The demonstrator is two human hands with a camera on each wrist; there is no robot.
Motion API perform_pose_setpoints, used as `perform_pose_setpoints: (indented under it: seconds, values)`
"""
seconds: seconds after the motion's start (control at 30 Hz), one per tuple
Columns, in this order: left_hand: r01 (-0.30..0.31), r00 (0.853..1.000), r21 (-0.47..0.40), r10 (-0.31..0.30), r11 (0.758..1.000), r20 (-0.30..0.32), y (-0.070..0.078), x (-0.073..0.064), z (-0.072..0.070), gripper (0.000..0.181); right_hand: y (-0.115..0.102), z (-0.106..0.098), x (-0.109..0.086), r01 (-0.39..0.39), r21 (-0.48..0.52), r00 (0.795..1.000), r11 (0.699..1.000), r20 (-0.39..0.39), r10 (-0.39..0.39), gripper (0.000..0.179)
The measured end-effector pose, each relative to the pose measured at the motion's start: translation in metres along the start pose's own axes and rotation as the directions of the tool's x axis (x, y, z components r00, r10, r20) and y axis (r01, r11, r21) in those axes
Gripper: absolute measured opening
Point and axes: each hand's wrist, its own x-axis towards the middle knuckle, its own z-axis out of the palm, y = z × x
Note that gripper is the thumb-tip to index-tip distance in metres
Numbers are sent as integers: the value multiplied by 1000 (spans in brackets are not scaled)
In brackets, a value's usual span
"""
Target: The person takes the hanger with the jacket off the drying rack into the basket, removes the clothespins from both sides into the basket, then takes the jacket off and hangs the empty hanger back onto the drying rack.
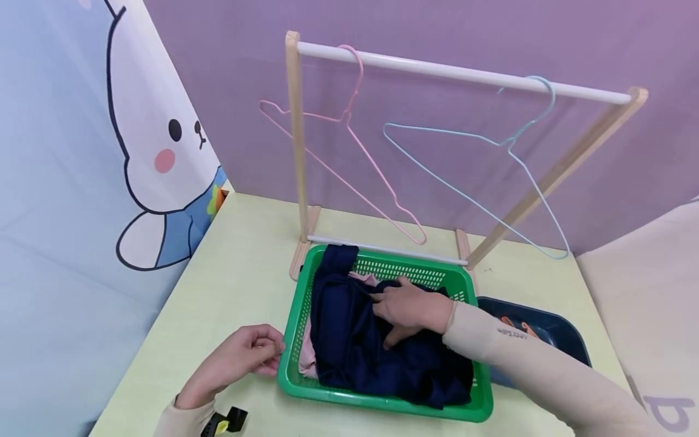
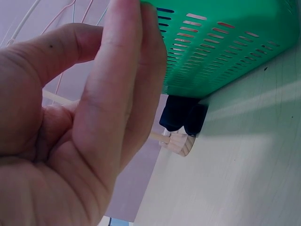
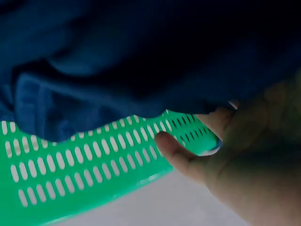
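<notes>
A green plastic basket [image 1: 286, 370] with slotted walls holds a dark navy garment [image 1: 349, 340] lying in folds. Pale pink cloth [image 1: 308, 358] peeks out beneath it at the left side and near the back. My right hand [image 1: 409, 306] reaches into the basket from the right, its fingers spread on the navy garment. In the right wrist view, the thumb [image 3: 176, 153] stands out straight below the cloth, while most fingers are hidden. My left hand [image 1: 246, 352] is beside the basket's left rim, fingertips right at it, fingers loosely bent with nothing between them.
Behind the basket stands a wooden rack with a white rail [image 1: 437, 70]. A pink hanger [image 1: 349, 118] and a light blue hanger [image 1: 508, 142] hang from it. A dark blue bin [image 1: 562, 331] with orange-handled items sits at right, partly behind my right forearm.
</notes>
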Motion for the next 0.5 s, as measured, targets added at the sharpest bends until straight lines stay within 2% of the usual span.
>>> perform_pose_setpoints:
  seconds: [0.13,0.27,0.4,0.5]
  values:
    - [4,1000,10,-4,1000,-1,1,1,0,20,-6,1,9,-45,-43,998,998,41,47,57]
    - [14,1000,16,-14,1000,-2,2,1,0,20,-4,-2,9,-47,-36,997,998,60,49,64]
    - [16,1000,17,-16,1000,-2,3,0,0,20,3,-5,-2,-6,10,1000,1000,-10,6,76]
    - [15,1000,16,-15,1000,0,3,0,0,20,9,-11,-17,14,54,997,998,-79,-10,79]
